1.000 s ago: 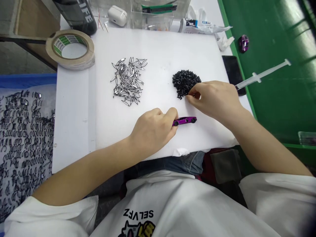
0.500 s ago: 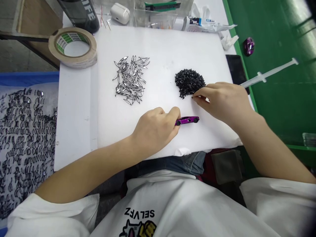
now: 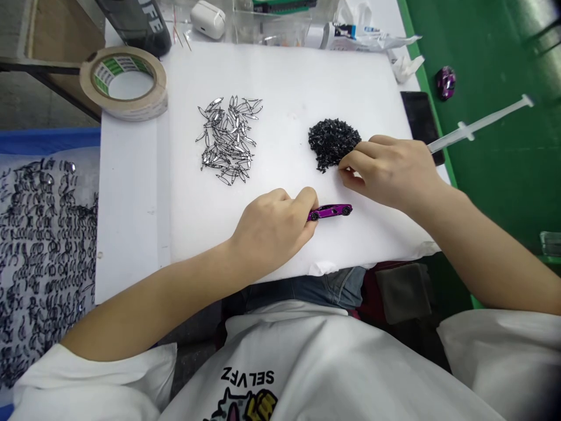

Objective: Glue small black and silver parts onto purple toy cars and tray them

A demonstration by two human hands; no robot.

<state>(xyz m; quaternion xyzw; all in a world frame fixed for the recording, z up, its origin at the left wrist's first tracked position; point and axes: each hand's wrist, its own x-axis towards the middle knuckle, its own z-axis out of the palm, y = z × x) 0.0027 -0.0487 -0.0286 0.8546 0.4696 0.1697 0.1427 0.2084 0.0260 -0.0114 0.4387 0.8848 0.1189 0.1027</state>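
My left hand [image 3: 276,231] is closed around the rear of a small purple toy car [image 3: 332,211], whose front end points right over the white board. At the lower right edge of a heap of tiny black parts [image 3: 332,140], my right hand [image 3: 390,169] is closed in a pinch, thumb against index finger. Whatever sits between those fingertips is too small or hidden to make out. Left of the heap lies a loose pile of thin, clear, leaf-shaped pieces with dark outlines [image 3: 228,140].
A tape roll [image 3: 125,108] and a dark bottle [image 3: 135,26] stand at the far left. Along the back are a white case [image 3: 207,19] and a tube [image 3: 346,35]. A phone [image 3: 421,120], a syringe-like white stick [image 3: 482,124] and another purple car [image 3: 446,82] lie right.
My right hand's fingertips have drawn closer together at the heap's edge, with the hand turned slightly. My left hand still holds the toy car. The whole view has shifted a little.
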